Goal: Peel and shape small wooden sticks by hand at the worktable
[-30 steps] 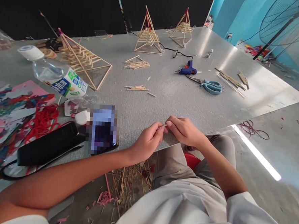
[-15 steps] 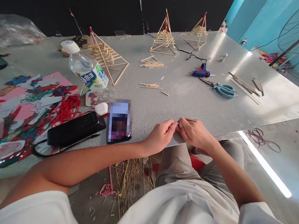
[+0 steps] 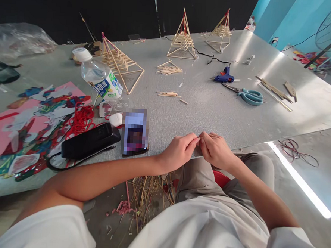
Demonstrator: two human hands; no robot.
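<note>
At the table's near edge my left hand (image 3: pixel 180 151) is closed in a pinch, thumb against forefinger. My right hand (image 3: pixel 216 149) is curled beside it, and their fingertips meet. Whatever lies between the fingertips is too small or hidden to make out. A phone (image 3: pixel 136 133), its screen blurred, lies left of my left hand. Beyond the hands are a short loose stick (image 3: pixel 184 101), a small bunch of thin wooden sticks (image 3: pixel 167 94) and a larger pile of sticks (image 3: pixel 169 69). Farther back stand stick pyramids with red tips, one at centre (image 3: pixel 182 42), one at right (image 3: pixel 222 32), one at left (image 3: pixel 121 63).
A plastic bottle (image 3: pixel 103 79), black case (image 3: pixel 90 140), white earbud case (image 3: pixel 115 119) and red cord (image 3: pixel 81 119) crowd the left. Rightward lie a blue glue gun (image 3: pixel 224 76), scissors (image 3: pixel 250 96) and flat wooden strips (image 3: pixel 274 89). Sticks litter the floor (image 3: pixel 150 194) below.
My head view has shifted slightly, so the scene sits a little differently. Both hands stay together at the table edge, their fingers only slightly moved.
</note>
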